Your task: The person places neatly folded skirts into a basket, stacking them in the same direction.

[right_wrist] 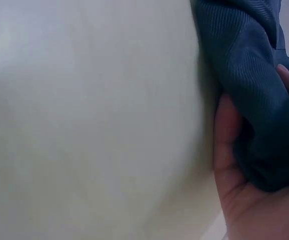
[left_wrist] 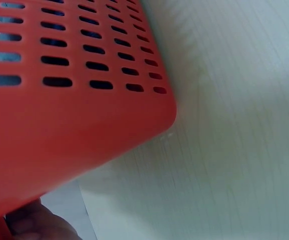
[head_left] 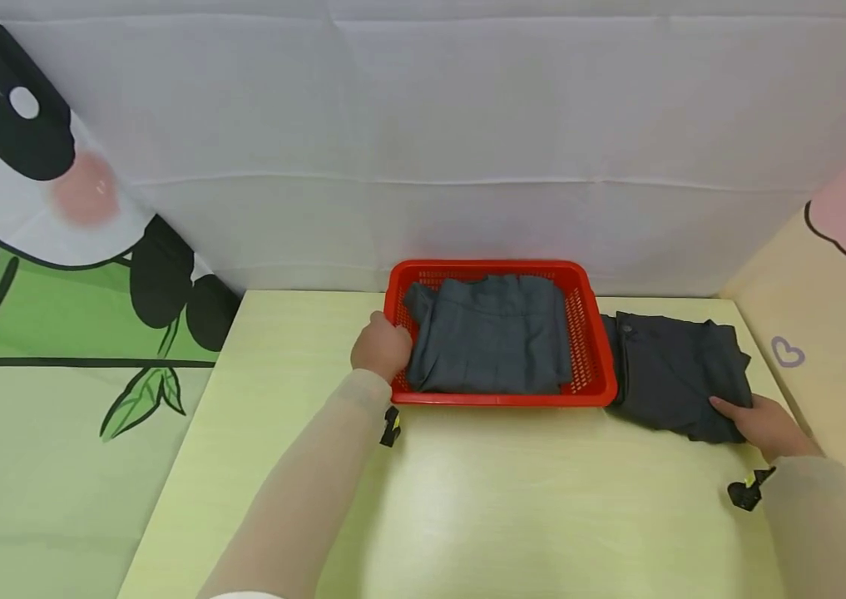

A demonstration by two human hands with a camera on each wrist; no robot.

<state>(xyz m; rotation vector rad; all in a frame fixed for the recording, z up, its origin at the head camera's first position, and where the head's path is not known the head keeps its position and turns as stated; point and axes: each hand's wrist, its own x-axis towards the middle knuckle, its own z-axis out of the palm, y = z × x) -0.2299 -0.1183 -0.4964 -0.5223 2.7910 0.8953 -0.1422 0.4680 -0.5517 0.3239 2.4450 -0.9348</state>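
My left hand (head_left: 382,346) grips the left rim of a red plastic basket (head_left: 501,400), its fingers curled over the edge. In the left wrist view, the basket's slotted wall (left_wrist: 79,120) fills the upper left, with part of the hand (left_wrist: 42,225) below it. A folded dark grey-green garment (head_left: 493,337) lies inside the basket. To the right, my right hand (head_left: 776,426) holds the near right corner of another folded dark garment (head_left: 680,370), thumb on top and fingers underneath. This garment (right_wrist: 254,95) has a small button near its left end, which sits against the basket's right side.
The pale wooden table (head_left: 497,507) reaches back to a white cloth wall (head_left: 467,125). On the right stands a cream panel (head_left: 842,349) close beside my right hand. A printed cartoon backdrop (head_left: 56,308) hangs at the left, beyond the table's edge.
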